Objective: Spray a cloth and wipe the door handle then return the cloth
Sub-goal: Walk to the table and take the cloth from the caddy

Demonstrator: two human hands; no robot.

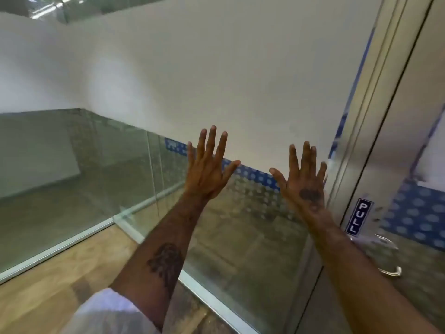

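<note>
My left hand (209,168) and my right hand (303,178) are both raised in front of me, backs toward the camera, fingers spread, holding nothing. A curved metal door handle (389,255) sits on the glass door at the lower right, below a blue "PULL" sign (358,217). My right forearm crosses in front of part of the handle. No cloth or spray bottle is in view.
A frosted glass partition (192,80) with a blue dotted band (250,175) fills the view ahead. Its metal bottom rail (212,302) meets a wooden floor (60,273) at the lower left. The metal door frame (375,116) rises to the right of my hands.
</note>
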